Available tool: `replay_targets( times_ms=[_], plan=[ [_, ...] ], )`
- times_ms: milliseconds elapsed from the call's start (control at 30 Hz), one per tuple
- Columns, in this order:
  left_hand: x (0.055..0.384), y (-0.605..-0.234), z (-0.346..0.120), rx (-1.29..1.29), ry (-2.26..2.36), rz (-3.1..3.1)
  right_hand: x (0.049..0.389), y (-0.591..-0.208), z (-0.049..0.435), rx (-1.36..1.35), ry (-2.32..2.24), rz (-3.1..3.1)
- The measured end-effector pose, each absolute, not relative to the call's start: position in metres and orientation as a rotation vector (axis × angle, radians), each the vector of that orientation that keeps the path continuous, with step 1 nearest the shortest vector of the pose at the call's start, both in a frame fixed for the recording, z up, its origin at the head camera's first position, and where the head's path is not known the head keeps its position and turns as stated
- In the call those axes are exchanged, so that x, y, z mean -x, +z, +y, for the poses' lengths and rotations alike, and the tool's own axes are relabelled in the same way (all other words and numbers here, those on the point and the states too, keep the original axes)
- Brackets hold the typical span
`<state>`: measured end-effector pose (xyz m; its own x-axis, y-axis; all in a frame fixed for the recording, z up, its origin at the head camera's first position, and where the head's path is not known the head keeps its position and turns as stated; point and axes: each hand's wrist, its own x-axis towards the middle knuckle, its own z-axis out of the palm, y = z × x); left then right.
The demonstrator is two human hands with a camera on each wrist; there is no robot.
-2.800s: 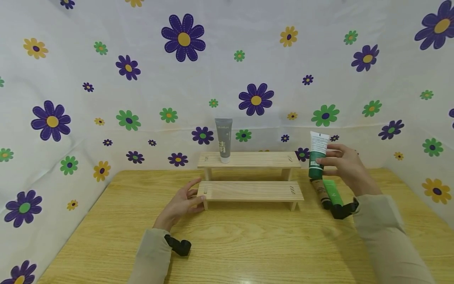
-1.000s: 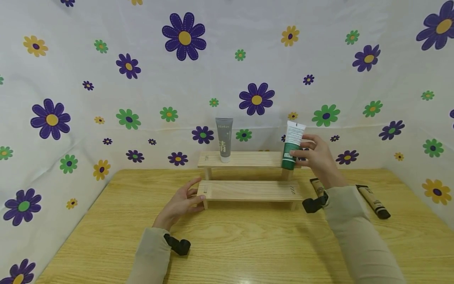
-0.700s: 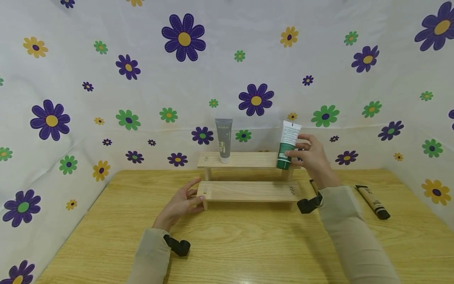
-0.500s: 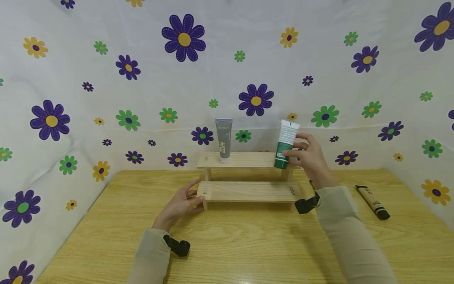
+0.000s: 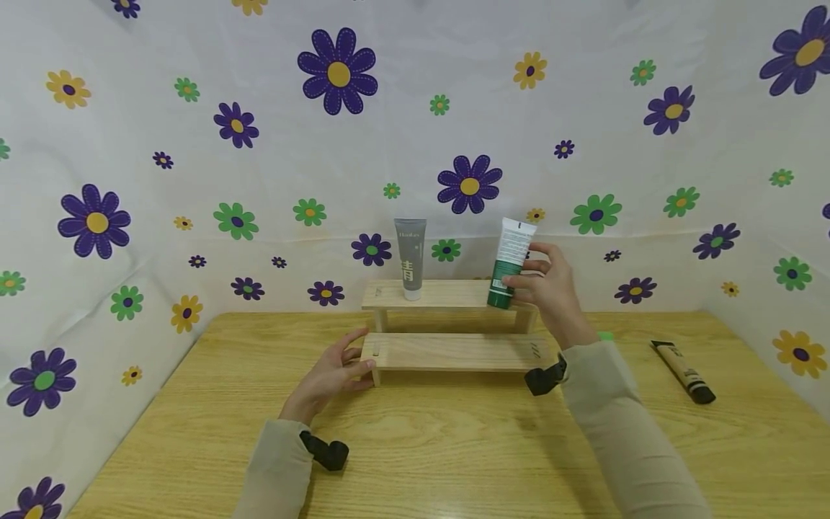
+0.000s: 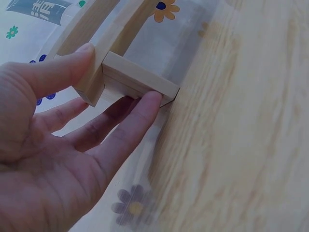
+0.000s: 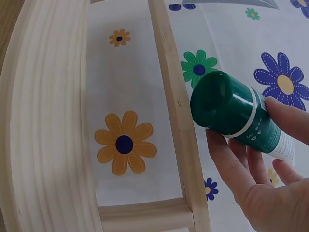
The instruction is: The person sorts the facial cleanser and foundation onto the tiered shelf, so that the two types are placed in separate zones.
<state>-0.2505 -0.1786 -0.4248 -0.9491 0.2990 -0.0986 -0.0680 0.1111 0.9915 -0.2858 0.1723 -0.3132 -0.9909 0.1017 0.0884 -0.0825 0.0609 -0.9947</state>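
Note:
My right hand [image 5: 547,288] pinches a white and green squeeze tube [image 5: 512,263], cap down and slightly tilted, over the right half of the upper shelf of a two-step wooden rack [image 5: 447,351]. In the right wrist view the tube's dark green cap [image 7: 212,101] overlaps the upper shelf's edge, with thumb and fingers on either side of its body. My left hand [image 5: 333,371] holds the left end of the lower step; in the left wrist view its thumb lies on the board and a finger touches the leg [image 6: 137,77]. A grey tube [image 5: 410,259] stands upright on the upper shelf's left part.
A tan tube with a black cap [image 5: 684,371] lies on the wooden table [image 5: 415,447] at the right. A bit of a green tube [image 5: 606,336] shows behind my right sleeve. White flower-printed cloth [image 5: 259,58] hangs behind and at the sides.
My right hand has carried the white and green tube leftward, from above the tubes lying at the right to over the upper shelf. The left hand stays on the rack.

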Motion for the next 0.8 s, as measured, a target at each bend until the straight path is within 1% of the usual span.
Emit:
replay_targets(
  times_ms=[200,800],
  plan=[
    [0.25,-0.425,-0.179,-0.244,1.92,2.115,0.287,-0.314,0.164,0.014,2.035,-2.159],
    [0.25,-0.425,-0.178,-0.224,1.921,2.113,0.294,-0.333,0.131,-0.198,1.867,-2.005]
  ],
)
